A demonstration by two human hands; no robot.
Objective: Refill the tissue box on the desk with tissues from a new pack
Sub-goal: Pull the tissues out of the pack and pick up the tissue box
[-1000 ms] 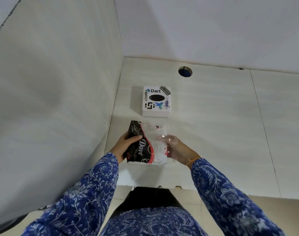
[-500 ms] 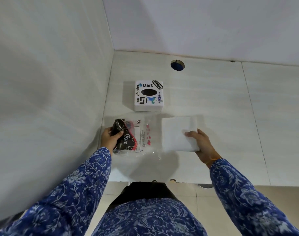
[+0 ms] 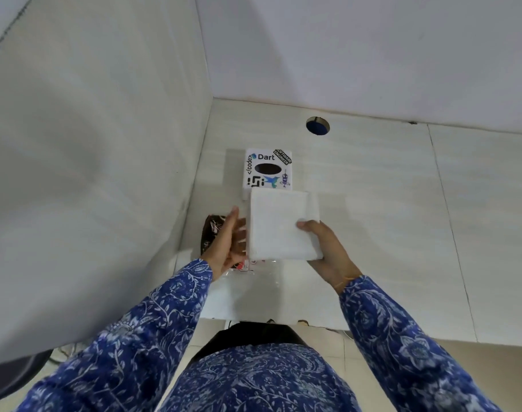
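Observation:
A white tissue box with stickers and a dark oval slot stands on the desk near the left wall. My right hand holds a square white tissue stack above the desk, just in front of the box. My left hand is open, fingers spread, by the stack's left edge; whether it touches the stack I cannot tell. The empty plastic wrapper, black and clear, lies on the desk under my left hand, mostly hidden.
The white desk fills the corner, with a wall panel on the left and one behind. A round cable hole sits behind the box. The desk's front edge runs just in front of my body.
My right hand has lifted the tissue stack and brought it left, in front of the box. My left hand has let go of the wrapper and risen beside the stack.

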